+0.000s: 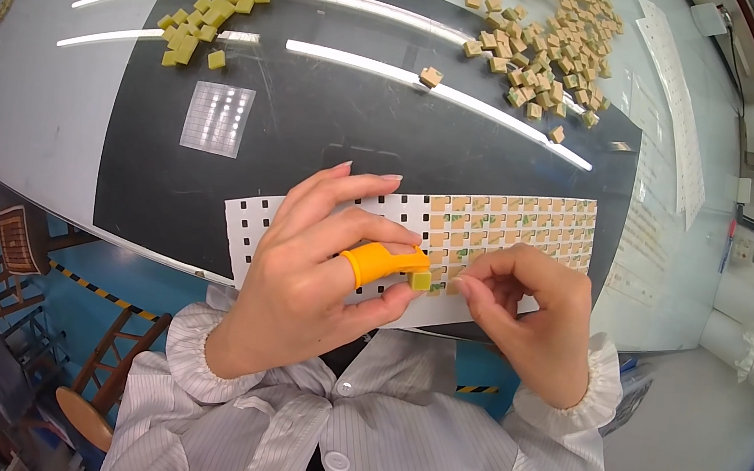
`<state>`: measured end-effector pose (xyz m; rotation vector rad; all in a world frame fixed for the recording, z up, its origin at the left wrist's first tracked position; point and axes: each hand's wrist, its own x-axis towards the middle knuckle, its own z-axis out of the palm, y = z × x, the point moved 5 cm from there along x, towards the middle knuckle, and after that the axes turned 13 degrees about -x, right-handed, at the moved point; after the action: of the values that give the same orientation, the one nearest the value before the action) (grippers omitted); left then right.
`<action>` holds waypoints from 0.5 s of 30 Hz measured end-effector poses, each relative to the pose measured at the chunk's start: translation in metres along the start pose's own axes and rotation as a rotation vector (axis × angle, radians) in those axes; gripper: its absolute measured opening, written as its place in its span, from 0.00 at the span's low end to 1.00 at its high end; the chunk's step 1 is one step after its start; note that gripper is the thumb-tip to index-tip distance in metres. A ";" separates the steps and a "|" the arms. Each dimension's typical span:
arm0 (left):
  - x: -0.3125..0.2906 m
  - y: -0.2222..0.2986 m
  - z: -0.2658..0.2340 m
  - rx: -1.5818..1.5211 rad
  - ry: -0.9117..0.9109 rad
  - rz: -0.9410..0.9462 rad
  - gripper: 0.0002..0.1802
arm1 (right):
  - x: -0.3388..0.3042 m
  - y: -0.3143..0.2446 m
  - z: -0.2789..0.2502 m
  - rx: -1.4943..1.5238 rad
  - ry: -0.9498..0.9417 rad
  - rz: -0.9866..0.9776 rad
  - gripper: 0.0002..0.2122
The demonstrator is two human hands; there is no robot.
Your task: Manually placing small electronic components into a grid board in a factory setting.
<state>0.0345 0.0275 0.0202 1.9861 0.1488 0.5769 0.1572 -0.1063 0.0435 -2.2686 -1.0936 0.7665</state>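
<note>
My left hand (303, 263) wears an orange finger sleeve (383, 262) and pinches a small yellow-green block (420, 282) between the thumb and the sleeved finger. Close beside the block, on its right, my right hand (537, 308) is closed, thumb and forefinger together; whatever sits between those tips is too small to make out. Both hands are over a white card sheet (243, 216) near the table's front edge. Dark square holes show on its left part, and rows of tan square pads (521, 220) cover the right part. The left hand hides some of the sheet.
Yellow-green blocks (196, 25) lie loosely at the far left of the black mat (316, 119). A heap of tan-faced blocks (560, 53) spreads over the far right. A clear gridded square (217, 119) rests left of centre. Long white sheets (674, 109) lie along the right side.
</note>
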 end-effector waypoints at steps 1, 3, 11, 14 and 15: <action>0.000 0.000 0.000 0.001 0.002 -0.003 0.14 | -0.002 -0.001 0.003 0.000 -0.004 -0.002 0.06; 0.001 0.001 0.001 -0.019 -0.003 -0.001 0.14 | -0.009 -0.004 0.009 -0.147 0.080 -0.108 0.08; 0.002 0.001 0.001 -0.002 -0.008 0.002 0.14 | -0.019 -0.002 0.018 -0.211 0.221 -0.176 0.09; 0.002 0.001 0.001 -0.001 -0.005 -0.003 0.14 | -0.018 -0.001 0.018 -0.209 0.216 -0.168 0.09; 0.002 0.001 0.001 -0.004 -0.003 -0.006 0.14 | -0.018 -0.001 0.018 -0.205 0.213 -0.169 0.09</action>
<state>0.0363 0.0265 0.0210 1.9823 0.1515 0.5694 0.1354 -0.1173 0.0363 -2.3217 -1.2892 0.3497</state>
